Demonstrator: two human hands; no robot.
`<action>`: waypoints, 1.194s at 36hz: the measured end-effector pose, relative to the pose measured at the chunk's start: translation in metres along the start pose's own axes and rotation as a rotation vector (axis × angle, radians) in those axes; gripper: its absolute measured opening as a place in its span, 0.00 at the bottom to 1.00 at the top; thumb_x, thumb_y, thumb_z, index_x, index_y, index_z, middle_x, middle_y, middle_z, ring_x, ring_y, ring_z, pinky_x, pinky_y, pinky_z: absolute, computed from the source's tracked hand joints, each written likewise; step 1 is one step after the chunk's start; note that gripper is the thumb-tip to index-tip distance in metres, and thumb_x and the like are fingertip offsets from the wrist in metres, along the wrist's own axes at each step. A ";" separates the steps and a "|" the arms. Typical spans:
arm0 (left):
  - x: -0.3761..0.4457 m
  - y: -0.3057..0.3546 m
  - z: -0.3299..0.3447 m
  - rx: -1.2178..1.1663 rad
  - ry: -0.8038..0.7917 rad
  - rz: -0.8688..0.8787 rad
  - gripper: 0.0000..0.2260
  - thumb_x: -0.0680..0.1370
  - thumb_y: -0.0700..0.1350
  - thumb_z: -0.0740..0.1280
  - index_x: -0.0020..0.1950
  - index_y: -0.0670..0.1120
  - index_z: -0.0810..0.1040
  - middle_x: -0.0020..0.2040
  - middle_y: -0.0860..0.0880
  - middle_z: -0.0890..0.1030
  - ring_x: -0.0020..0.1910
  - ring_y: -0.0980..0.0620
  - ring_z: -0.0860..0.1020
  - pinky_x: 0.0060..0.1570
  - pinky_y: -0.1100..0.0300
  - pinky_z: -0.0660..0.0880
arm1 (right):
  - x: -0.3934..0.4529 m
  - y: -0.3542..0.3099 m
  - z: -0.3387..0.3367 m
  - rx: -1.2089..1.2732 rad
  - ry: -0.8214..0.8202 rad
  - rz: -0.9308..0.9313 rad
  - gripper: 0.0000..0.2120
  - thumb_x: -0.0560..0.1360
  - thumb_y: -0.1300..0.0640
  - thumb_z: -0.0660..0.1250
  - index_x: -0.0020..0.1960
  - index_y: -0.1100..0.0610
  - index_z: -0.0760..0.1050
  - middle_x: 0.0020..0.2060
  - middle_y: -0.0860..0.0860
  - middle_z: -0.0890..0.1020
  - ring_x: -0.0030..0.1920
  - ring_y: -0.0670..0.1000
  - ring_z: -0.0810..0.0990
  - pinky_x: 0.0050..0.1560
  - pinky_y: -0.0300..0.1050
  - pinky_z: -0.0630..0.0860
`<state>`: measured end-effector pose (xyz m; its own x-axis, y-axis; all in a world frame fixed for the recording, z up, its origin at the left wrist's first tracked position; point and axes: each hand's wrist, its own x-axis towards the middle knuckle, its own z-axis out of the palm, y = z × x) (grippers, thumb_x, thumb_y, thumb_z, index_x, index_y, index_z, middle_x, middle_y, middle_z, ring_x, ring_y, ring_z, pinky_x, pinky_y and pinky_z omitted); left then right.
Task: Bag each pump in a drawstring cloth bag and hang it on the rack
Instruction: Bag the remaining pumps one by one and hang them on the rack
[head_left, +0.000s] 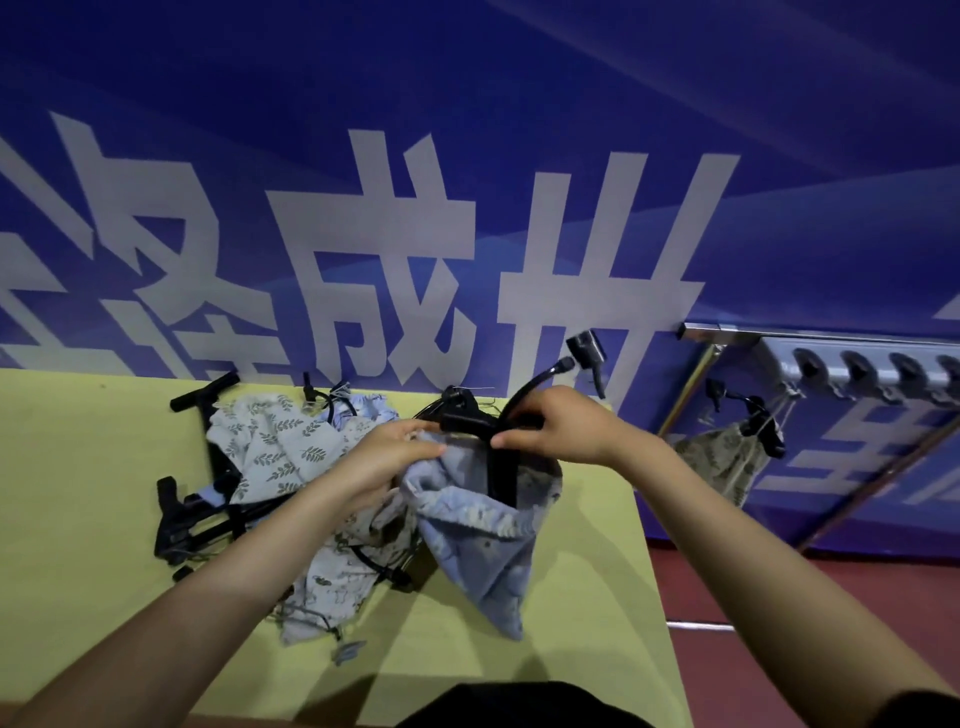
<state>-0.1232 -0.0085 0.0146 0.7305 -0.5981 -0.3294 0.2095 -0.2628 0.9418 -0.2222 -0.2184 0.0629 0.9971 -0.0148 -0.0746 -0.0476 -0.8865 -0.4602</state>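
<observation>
A black pump (501, 467) stands partly inside a light blue drawstring bag (483, 551) held above the yellow table (93, 467). My right hand (556, 426) grips the pump's top, where the handle and hose stick out. My left hand (384, 457) pinches the bag's open rim on the left side. The pump's lower part is hidden in the cloth. At the right, a grey rack (857, 364) with hooks carries one bagged pump (727, 457) hanging from it.
Several leaf-print cloth bags (280, 441) lie heaped on the table with more black pumps (197, 514) among them. Another bag (337, 587) lies below my left wrist. A blue banner wall stands behind. Red floor (727, 587) lies to the right of the table edge.
</observation>
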 end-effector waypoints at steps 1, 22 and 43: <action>0.001 0.000 0.000 0.010 0.031 -0.007 0.06 0.76 0.33 0.67 0.51 0.41 0.80 0.48 0.40 0.83 0.47 0.44 0.81 0.45 0.58 0.78 | -0.002 0.003 0.000 0.055 0.041 0.028 0.18 0.73 0.39 0.67 0.45 0.55 0.80 0.38 0.51 0.81 0.37 0.49 0.78 0.38 0.48 0.73; 0.004 0.007 0.022 -0.549 0.135 -0.110 0.07 0.79 0.39 0.55 0.45 0.42 0.71 0.41 0.45 0.71 0.39 0.52 0.73 0.31 0.64 0.77 | -0.022 -0.019 0.029 0.362 0.364 0.196 0.13 0.72 0.42 0.71 0.45 0.51 0.81 0.35 0.42 0.79 0.38 0.40 0.78 0.36 0.35 0.70; 0.006 0.015 0.014 0.406 0.298 0.371 0.06 0.78 0.48 0.67 0.52 0.49 0.75 0.46 0.59 0.76 0.46 0.66 0.73 0.44 0.71 0.68 | 0.001 -0.014 0.034 0.431 0.257 0.079 0.14 0.68 0.44 0.75 0.51 0.48 0.82 0.42 0.41 0.82 0.44 0.40 0.80 0.47 0.39 0.74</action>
<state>-0.1245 -0.0263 0.0259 0.8694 -0.4833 0.1028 -0.3142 -0.3801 0.8700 -0.2223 -0.1901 0.0395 0.9692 -0.2357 0.0708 -0.0901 -0.6075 -0.7892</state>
